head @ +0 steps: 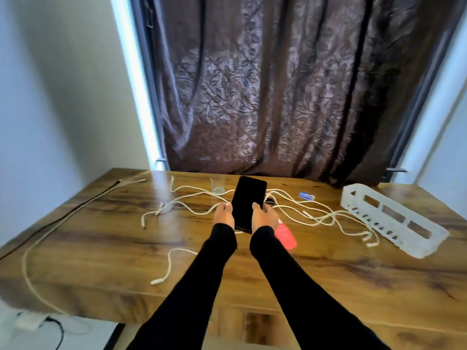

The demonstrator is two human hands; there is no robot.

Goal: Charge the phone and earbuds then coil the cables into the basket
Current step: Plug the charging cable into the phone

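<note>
— Firstly, what was the status of the phone (249,202)?

— It was held above the wooden worktop (101,238), dark screen facing up, its far end tilted away from the person. The left hand (223,215) gripped its left edge, thumb on the front face. The right hand (262,215) gripped its right edge in the same way. The fingers of both hands were curled round the phone, clamped on it; those behind the phone were hidden.

— And the cables?

— Several white cables (192,198) lay loose and tangled on the worktop, beneath and beyond the phone, spreading left and right. One white cable (169,266) lay apart, nearer the person, its connector end pointing towards the front edge. A long white cable (27,258) ran along the left side and dropped over the front edge; a black cable (58,218) ran beside it.

— Where was the basket?

— A white slotted basket (394,221) stood on the right side of the worktop, well apart from the hands. Cable ends lay just beside its near wall.

— Other items?

— A clear glass (217,183) stood upright behind the cables. A small blue and white item (307,196) lay right of the phone. A red object (285,236) lay partly under the right wrist. A dark patterned curtain (278,84) hung behind the worktop. Whether the earbuds were present could not be determined.
</note>
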